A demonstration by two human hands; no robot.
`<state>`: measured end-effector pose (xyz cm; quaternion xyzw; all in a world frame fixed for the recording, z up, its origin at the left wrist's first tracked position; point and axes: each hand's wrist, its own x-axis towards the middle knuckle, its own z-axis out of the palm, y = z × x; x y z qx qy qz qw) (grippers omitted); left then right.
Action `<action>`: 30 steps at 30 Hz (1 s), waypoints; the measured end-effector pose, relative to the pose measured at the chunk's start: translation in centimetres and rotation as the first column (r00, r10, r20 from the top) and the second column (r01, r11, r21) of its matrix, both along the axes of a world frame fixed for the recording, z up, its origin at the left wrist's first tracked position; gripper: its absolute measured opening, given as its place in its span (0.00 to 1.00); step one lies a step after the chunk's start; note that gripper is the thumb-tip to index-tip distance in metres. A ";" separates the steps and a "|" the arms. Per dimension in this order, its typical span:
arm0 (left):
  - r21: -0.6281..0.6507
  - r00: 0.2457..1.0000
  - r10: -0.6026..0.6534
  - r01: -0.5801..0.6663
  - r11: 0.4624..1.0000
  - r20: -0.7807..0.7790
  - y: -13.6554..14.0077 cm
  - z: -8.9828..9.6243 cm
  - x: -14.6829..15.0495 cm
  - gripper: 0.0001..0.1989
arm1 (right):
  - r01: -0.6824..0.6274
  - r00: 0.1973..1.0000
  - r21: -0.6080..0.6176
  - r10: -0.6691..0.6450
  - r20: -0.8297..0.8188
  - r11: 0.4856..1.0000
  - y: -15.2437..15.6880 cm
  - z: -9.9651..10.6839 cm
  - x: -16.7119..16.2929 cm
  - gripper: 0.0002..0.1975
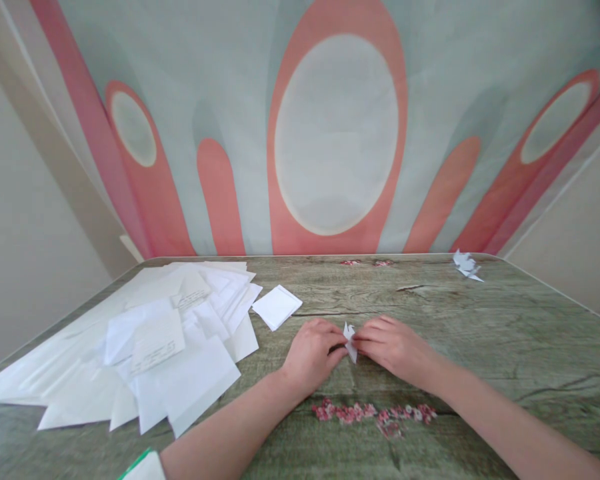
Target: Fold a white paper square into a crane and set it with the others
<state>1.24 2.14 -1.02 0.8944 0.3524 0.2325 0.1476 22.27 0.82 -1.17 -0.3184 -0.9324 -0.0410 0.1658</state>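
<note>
A small folded white paper figure [350, 341], shaped like an origami bird, is held between my two hands just above the wood-patterned table [460, 333]. My left hand [314, 352] pinches it from the left with thumb and fingers. From the right, my right hand [394, 347] grips it too, its fingers bent together over the paper's edge. The fingertips hide part of the folds. To the left of my left hand lies a small stack of square white paper [277, 307].
Many loose white sheets [200, 380] spread over the table's left side. A folded white paper bundle [467, 265] lies at the far right corner. Printed pink blossoms [347, 412] decorate the tabletop near me. Behind stands a wall covering with pink arches [337, 243].
</note>
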 end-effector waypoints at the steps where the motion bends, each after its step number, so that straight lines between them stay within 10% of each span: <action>1: -0.001 1.000 0.002 -0.002 1.000 0.003 0.0 -0.1 0.0 0.06 | -0.005 1.000 0.026 0.005 0.017 1.000 0.0 -0.1 0.0 0.10; 12: -0.038 0.997 0.025 -0.022 0.999 0.077 0.3 -0.6 0.0 0.06 | -0.087 0.990 0.208 0.061 0.127 0.974 -0.5 0.3 -0.6 0.10; 21: -0.046 0.995 0.029 -0.025 0.999 0.091 0.1 -0.6 0.0 0.07 | 0.059 0.994 -0.094 -0.067 -0.088 0.994 -0.2 -0.5 -0.6 0.12; 30: -0.070 0.995 0.036 -0.030 0.997 0.093 0.2 -0.2 0.1 0.05 | 0.116 0.880 -0.420 -0.290 -0.377 0.900 -0.3 -0.7 -1.0 0.07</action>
